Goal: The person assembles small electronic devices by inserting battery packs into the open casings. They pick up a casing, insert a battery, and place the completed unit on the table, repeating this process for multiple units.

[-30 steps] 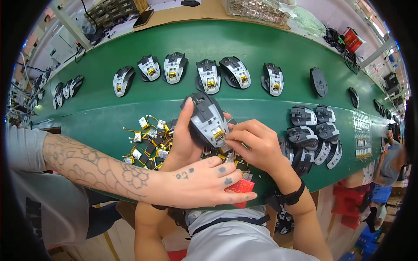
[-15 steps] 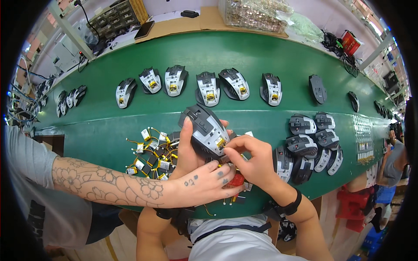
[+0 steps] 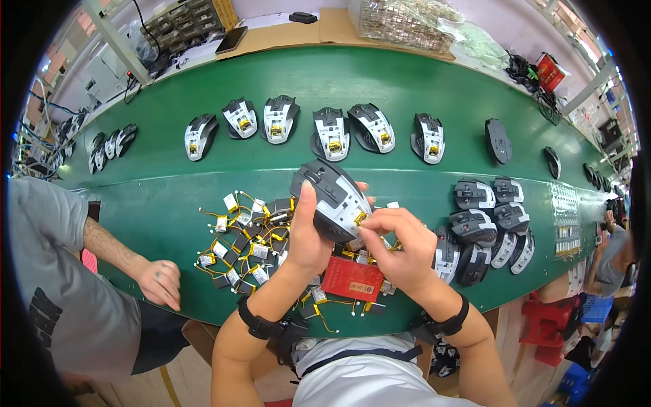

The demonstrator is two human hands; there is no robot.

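Observation:
My left hand [image 3: 310, 237] is wrapped round a black and grey computer mouse [image 3: 330, 197], held tilted above the table with its open compartment showing. In that compartment sits a small battery [image 3: 360, 218] with yellow tape. The thumb and forefinger of my right hand [image 3: 400, 247] pinch at this battery; the fingertips hide whether a wire is between them. Below my hands lie a flat red packet [image 3: 352, 279] and a loose pile of small silver batteries [image 3: 259, 251] with yellow tape and thin wires.
Several opened mice [image 3: 281, 121] stand in a row across the green table [image 3: 271, 74]. More mice [image 3: 472, 226] are grouped at the right, near a clear tray [image 3: 567, 217]. At the left edge rests another person's hand [image 3: 160, 283]. A phone [image 3: 232, 40] lies at the back.
The other person's tattooed arm has drawn back left from beside my hands, uncovering the red packet and more batteries. My hands still hold the mouse, with the right fingertips at its battery.

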